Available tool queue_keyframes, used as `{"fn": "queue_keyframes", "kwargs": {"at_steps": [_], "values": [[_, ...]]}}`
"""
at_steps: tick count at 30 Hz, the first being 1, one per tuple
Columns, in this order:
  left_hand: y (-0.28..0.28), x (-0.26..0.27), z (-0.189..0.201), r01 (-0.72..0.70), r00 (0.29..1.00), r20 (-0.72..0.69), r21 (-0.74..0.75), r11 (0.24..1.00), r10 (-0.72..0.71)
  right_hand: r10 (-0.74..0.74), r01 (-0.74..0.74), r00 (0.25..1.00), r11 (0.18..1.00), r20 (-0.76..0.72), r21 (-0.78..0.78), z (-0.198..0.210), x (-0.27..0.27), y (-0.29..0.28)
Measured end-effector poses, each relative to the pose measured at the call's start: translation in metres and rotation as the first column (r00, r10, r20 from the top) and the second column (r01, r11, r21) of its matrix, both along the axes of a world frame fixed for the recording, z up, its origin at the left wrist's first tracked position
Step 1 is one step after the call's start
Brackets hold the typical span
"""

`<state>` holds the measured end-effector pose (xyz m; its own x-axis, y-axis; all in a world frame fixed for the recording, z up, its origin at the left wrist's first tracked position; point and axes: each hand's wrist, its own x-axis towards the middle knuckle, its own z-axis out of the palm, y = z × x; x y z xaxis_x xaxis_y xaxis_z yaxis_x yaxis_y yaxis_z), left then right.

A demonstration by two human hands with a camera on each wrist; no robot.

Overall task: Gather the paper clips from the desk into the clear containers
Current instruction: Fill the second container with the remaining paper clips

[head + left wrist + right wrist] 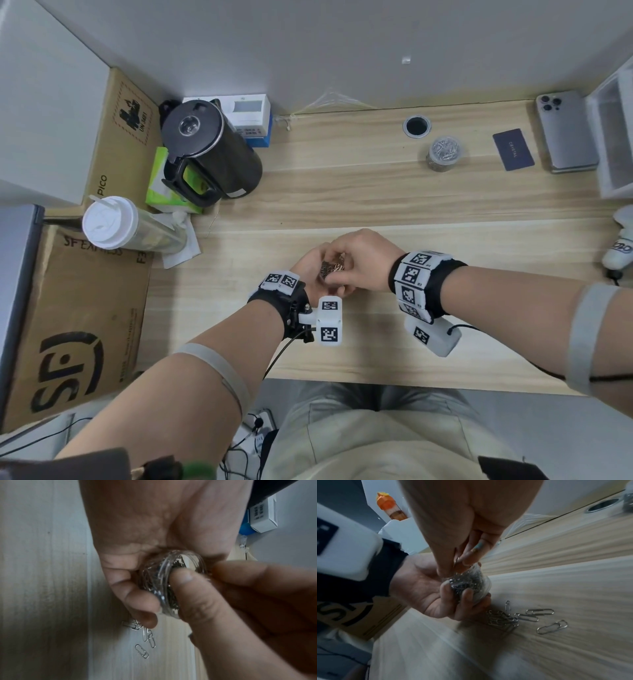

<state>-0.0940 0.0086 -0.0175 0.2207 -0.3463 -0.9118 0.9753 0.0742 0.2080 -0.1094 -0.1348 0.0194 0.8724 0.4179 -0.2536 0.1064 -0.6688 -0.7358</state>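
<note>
My left hand (pixel 310 270) grips a small clear container (pixel 331 270) packed with silver paper clips, held tilted just above the desk. My right hand (pixel 342 274) has its fingertips at the container's mouth and pinches paper clips (pixel 456 561) there. In the left wrist view the right thumb (pixel 192 588) lies across the container rim (pixel 164 580). Several loose paper clips (pixel 522 616) lie on the wooden desk (pixel 573 588) right beneath the hands; they also show in the left wrist view as loose clips (pixel 145 641). A second clear container (pixel 443 152) full of clips stands at the back right.
A black kettle (pixel 209 150), a lidded cup (pixel 113 222) and cardboard boxes (pixel 68 329) crowd the left side. A phone (pixel 565 133), a dark blue card (pixel 513 149) and a white tray (pixel 613 137) sit at the back right, near a cable hole (pixel 417 126).
</note>
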Motion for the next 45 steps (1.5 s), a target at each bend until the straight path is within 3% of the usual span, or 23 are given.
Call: {"fn": "queue_keyframes", "kwargs": {"at_steps": [2,5,8,11,22,31,37,45], "values": [[0.006,-0.001,-0.003,0.035,0.999,0.007,0.027,0.999,-0.036,-0.057,0.056,0.992,0.998,0.11,0.011,-0.002,0.002,-0.007],[0.018,-0.001,-0.005,0.044,0.999,0.009,0.015,0.999,-0.044,-0.118,0.126,0.989,0.989,0.092,-0.078,-0.015,0.01,-0.032],[0.031,-0.002,-0.007,0.009,1.0,0.006,0.018,1.0,-0.009,0.042,-0.062,0.997,0.944,-0.069,-0.325,-0.033,0.009,-0.058],[0.036,-0.005,-0.01,0.036,0.999,0.027,0.005,0.999,-0.036,0.117,-0.181,0.977,0.898,-0.179,-0.402,-0.045,-0.002,-0.07],[0.034,-0.016,-0.014,0.078,0.996,0.052,-0.029,0.997,-0.077,0.091,-0.126,0.987,0.949,-0.131,-0.29,-0.069,-0.017,-0.05],[0.036,-0.017,-0.013,0.138,0.99,0.03,-0.014,0.99,-0.138,-0.016,0.002,0.998,0.975,-0.059,-0.221,-0.076,-0.021,-0.032],[0.029,-0.02,-0.013,0.133,0.991,-0.013,-0.047,0.99,-0.134,0.117,-0.132,0.99,0.957,-0.073,-0.259,-0.079,-0.018,-0.027],[0.027,-0.021,-0.017,0.124,0.992,-0.025,-0.069,0.99,-0.126,0.076,-0.076,0.997,0.986,-0.007,-0.146,-0.087,-0.018,-0.02]]}}
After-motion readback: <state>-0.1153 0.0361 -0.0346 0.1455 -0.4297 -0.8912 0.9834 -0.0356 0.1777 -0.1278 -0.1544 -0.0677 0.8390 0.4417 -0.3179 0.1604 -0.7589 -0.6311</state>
